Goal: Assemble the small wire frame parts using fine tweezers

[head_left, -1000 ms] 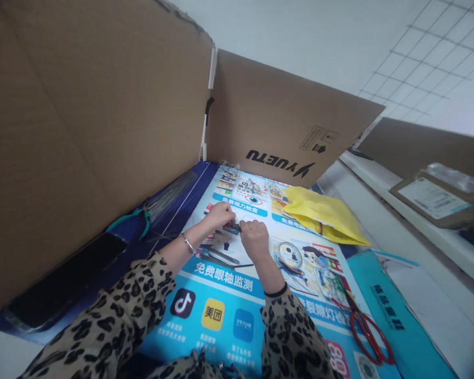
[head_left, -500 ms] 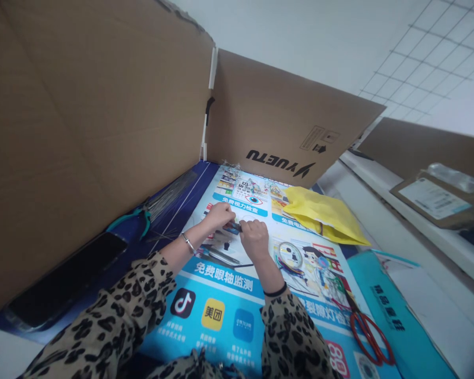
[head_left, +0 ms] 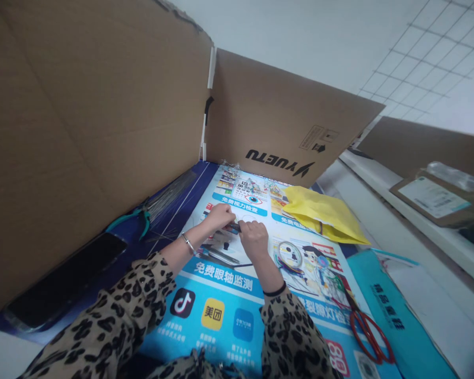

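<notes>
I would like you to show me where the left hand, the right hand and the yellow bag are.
Left hand [head_left: 219, 215]: head view, back of the hand.
Right hand [head_left: 255, 238]: head view, back of the hand.
Yellow bag [head_left: 319, 209]: head view, upper side.

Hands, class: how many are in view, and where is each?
2: the left hand over the poster, and the right hand beside it, nearer the yellow envelope. No others show.

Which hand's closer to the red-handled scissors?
Right. The right hand is up and left of the red-handled scissors in view; the left hand is farther off, left of the right one.
</notes>
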`<state>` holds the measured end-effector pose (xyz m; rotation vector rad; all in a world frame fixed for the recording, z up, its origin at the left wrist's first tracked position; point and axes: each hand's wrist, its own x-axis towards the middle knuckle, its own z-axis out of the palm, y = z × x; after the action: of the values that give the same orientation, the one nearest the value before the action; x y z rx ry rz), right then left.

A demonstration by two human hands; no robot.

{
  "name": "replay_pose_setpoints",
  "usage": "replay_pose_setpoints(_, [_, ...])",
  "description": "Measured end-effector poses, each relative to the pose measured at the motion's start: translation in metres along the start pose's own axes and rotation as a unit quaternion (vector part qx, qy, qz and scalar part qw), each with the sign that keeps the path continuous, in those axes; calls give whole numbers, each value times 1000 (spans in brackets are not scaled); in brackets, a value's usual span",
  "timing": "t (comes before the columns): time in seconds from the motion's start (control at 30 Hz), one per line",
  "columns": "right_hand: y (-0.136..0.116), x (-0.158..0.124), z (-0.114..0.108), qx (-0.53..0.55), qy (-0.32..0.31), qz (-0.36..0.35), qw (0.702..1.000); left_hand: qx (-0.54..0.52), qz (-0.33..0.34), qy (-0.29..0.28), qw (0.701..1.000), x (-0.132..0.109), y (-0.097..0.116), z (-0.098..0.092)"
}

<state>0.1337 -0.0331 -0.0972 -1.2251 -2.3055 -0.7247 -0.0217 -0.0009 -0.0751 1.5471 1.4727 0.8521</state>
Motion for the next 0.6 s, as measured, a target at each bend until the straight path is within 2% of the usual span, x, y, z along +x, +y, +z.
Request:
replay_pose_setpoints(0.13, [0,-1,2,6,-10,9,1000,5,-2,2,1000,-1,1,0])
replay_pose_setpoints(0.23, [-1,-1,5,12,-47,25,999,15,13,3,1000,-4,3,-1])
replay_pose_setpoints(0.33, [-2,-1,7,10,-96,56,994,70,82,12,994,-8,8,-5])
replay_pose_setpoints(0.47, [-5,2,5,21,-160,106,981,156,180,23,971,-15,18,-13])
replay_pose_setpoints(0.6, [-4,6,2,80,-201,141,966,121,186,-23,975,-18,26,-25])
